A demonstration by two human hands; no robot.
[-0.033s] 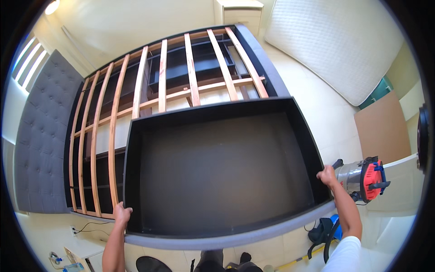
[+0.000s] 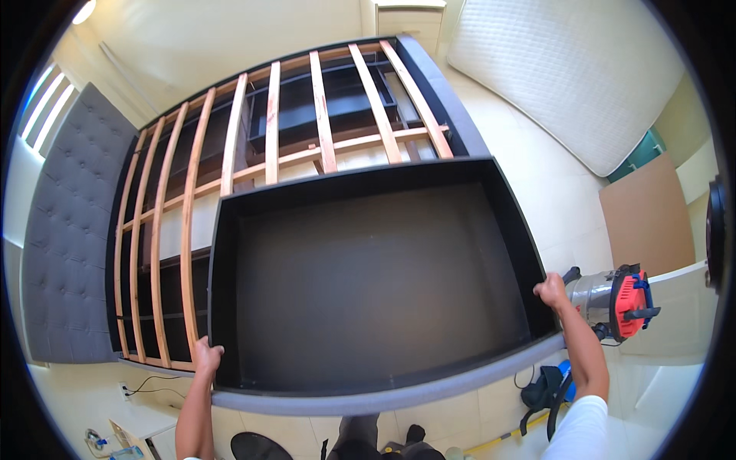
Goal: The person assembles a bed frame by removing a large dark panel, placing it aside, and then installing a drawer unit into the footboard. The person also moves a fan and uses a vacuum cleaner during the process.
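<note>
A large black drawer (image 2: 376,291) with a grey padded front is held level before me, its inside bare. My left hand (image 2: 207,356) is closed on its left side wall close to the front corner, thumb over the rim. On the opposite side wall, my right hand (image 2: 550,291) grips the rim in the same way. The drawer's far edge overlaps the near side of a bed frame (image 2: 452,92) with light wooden slats (image 2: 272,123). Fingers on the outer sides of the drawer are hidden.
A grey tufted headboard (image 2: 69,245) stands at the left. To the right are a white mattress (image 2: 567,69), a brown board (image 2: 648,215) and a red-topped vacuum cleaner (image 2: 629,303) close to my right arm. A black bag (image 2: 543,389) lies on the floor below.
The drawer, hands and bed frame all appear slightly higher in the picture, as if the view dipped a little. Both hands keep their hold on the drawer.
</note>
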